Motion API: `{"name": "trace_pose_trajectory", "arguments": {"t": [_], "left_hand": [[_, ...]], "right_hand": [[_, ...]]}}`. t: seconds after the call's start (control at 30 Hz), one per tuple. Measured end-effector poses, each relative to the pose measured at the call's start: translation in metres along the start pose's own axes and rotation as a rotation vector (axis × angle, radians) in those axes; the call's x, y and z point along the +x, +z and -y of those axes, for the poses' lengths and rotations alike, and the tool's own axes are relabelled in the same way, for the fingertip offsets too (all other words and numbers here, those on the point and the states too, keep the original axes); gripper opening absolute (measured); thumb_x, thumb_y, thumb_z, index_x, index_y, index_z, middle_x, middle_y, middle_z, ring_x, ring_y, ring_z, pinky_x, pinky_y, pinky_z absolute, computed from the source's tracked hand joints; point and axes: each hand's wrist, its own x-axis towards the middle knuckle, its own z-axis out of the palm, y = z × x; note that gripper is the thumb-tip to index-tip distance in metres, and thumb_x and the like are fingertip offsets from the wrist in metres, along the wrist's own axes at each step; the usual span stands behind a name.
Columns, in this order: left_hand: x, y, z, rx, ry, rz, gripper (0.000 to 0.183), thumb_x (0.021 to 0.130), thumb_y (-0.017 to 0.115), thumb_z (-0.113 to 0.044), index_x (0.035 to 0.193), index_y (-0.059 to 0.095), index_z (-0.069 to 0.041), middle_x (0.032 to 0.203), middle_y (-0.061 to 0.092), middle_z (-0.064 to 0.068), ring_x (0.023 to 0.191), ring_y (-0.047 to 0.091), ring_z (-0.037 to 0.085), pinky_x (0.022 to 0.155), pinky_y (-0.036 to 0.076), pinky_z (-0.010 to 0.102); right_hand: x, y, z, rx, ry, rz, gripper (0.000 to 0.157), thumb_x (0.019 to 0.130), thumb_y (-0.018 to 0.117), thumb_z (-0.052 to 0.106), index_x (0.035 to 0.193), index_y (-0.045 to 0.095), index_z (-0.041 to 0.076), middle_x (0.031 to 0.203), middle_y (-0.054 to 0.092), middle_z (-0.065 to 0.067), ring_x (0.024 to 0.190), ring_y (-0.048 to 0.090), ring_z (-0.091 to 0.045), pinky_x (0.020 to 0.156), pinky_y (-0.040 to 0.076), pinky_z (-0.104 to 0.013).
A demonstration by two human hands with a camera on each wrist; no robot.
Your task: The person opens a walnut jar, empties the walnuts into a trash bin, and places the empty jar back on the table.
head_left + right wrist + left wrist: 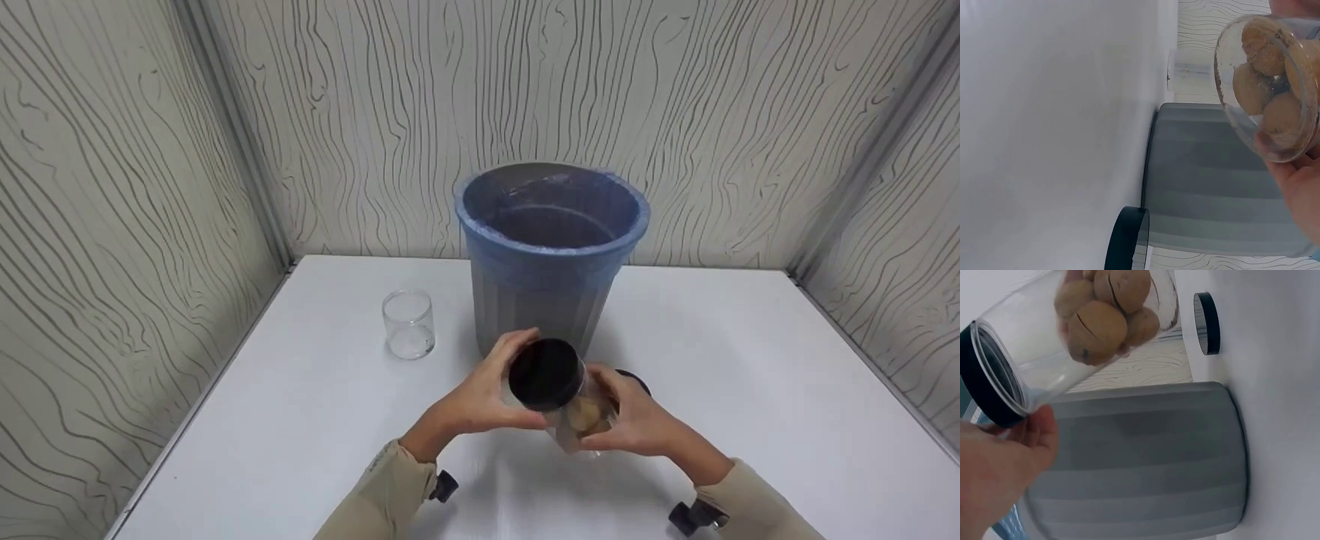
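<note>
Both hands hold up a clear jar (1044, 354) with a black lid (546, 375), tilted in front of the bin. Several walnuts (1098, 332) lie in its bottom end, and in the right wrist view they show through the clear base (1235, 107). My left hand (484, 394) grips the lid end, fingers and thumb on opposite sides of it. Lower down, my right hand (637, 416) grips the jar's body around the walnuts. A second round black lid (1207, 323) lies on the table by the bin, mostly hidden behind my right hand in the head view.
A tall grey bin (540, 307) with a bluish plastic liner (551, 251) over its rim stands at the table's back middle. Left of it is a clear glass (409, 326). Patterned panels (390, 112) enclose the white table (300, 420) at the back and sides.
</note>
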Motion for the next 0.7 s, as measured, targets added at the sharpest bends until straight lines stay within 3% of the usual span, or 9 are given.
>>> {"name": "trace_pose_trajectory", "arguments": {"t": [0.2,0.6,0.7], "left_hand": [[0.0010,-0.0029,0.0039,-0.004,0.053,0.037,0.095,0.073,0.080,-0.021,0.148,0.024,-0.008,0.146,0.030,0.000,0.130,0.034,0.015,0.109,0.026,0.039],[0.0013,0.0046,-0.0018,0.061,-0.044,-0.086,0.098,0.067,0.086,-0.029,0.145,0.031,-0.009,0.135,0.034,-0.001,0.120,0.039,0.013,0.102,0.036,0.035],[0.0008,0.0057,-0.0031,0.071,-0.052,-0.090,0.102,0.065,0.087,-0.030,0.146,0.029,-0.009,0.135,0.033,-0.001,0.121,0.039,0.013,0.103,0.035,0.036]], "right_hand": [[-0.0001,-0.0012,-0.0038,0.024,0.021,0.017,0.083,0.071,0.085,0.024,0.139,0.039,0.010,0.125,0.054,-0.003,0.111,0.055,-0.018,0.092,0.044,-0.027],[0.0025,0.0028,-0.0049,-0.064,-0.032,-0.037,0.082,0.070,0.085,0.029,0.137,0.040,0.014,0.120,0.056,0.001,0.103,0.056,-0.016,0.085,0.048,-0.029],[0.0023,0.0032,-0.0058,-0.061,-0.040,-0.039,0.083,0.070,0.085,0.029,0.138,0.040,0.014,0.121,0.056,0.000,0.104,0.057,-0.017,0.086,0.048,-0.029]]}}
